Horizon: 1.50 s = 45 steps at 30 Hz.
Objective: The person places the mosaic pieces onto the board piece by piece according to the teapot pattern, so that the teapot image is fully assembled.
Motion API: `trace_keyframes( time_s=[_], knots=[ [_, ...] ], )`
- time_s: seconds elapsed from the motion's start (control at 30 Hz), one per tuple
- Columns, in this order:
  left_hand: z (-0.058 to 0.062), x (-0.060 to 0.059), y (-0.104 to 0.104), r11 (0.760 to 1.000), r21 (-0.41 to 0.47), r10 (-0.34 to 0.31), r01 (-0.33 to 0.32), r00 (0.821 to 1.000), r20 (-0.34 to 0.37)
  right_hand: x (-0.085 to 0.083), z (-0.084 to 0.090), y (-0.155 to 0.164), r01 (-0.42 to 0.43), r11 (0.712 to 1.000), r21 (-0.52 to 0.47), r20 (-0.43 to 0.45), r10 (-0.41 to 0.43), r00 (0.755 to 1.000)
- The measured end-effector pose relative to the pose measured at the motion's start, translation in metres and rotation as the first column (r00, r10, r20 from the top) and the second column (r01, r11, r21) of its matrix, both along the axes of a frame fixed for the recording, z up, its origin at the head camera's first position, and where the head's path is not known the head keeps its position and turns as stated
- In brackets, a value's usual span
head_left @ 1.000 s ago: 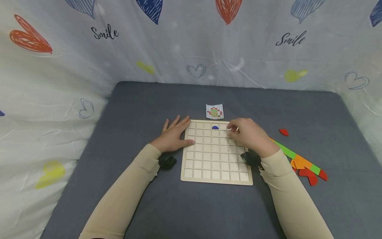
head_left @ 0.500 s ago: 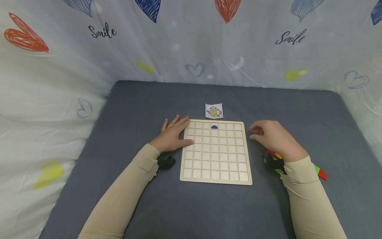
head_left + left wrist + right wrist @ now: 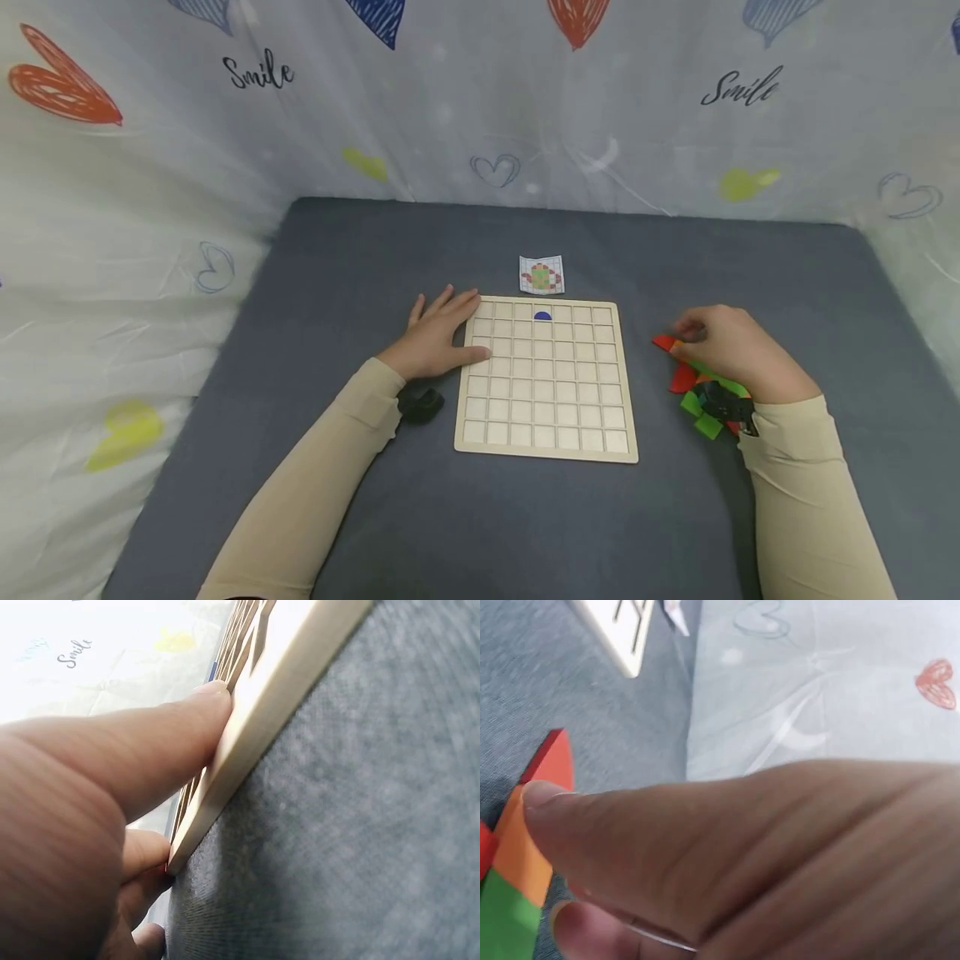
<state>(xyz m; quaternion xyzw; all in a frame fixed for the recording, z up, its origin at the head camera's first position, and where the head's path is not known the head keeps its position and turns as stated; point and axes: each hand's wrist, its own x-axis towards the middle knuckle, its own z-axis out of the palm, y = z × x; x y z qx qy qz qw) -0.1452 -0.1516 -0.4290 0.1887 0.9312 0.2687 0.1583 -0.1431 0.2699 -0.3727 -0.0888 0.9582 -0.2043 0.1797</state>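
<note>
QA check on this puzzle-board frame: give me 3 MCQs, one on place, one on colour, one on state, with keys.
1. Where does the small pattern card lie?
A. just beyond the wooden grid board's far edge
B. on the pile of coloured pieces
C. under the left hand

2. What colour is the one piece set in the wooden grid board?
A. red
B. blue
C. green

3. What is the left hand doing?
A. lifting the board clear of the mat
B. holding a red piece
C. lying flat at the board's left edge, thumb on it

Key:
1 A, the card sits on the grey mat past the far edge.
2 B, a blue half-disc sits in the top row.
3 C, fingers are straight and the thumb presses the frame in the left wrist view, while the right hand is at the coloured pieces.
</note>
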Motion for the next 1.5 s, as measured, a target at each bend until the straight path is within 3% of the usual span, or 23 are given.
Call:
trace_keyframes(
  time_s=[0.57, 1.0, 1.23, 1.5],
  knots=[
    [0.004, 0.001, -0.001, 1.0, -0.001, 0.0, 0.0, 1.0, -0.009, -0.001, -0.007, 0.006, 0.026, 1.0, 0.001, 0.024, -0.026, 0.999],
    [0.003, 0.0, 0.0, 1.0, 0.003, 0.0, 0.0, 1.0, -0.007, 0.004, 0.009, 0.002, 0.029, 0.999, -0.023, -0.034, -0.03, 0.999],
    [0.002, -0.001, 0.0, 1.0, 0.014, -0.002, 0.002, 1.0, -0.004, 0.005, 0.012, -0.018, 0.015, 0.998, -0.065, -0.1, -0.021, 0.995],
    [0.002, 0.0, 0.001, 1.0, 0.01, 0.002, -0.002, 1.0, -0.007, -0.001, 0.012, -0.057, -0.061, 0.995, -0.083, -0.141, 0.049, 0.989]
  ],
)
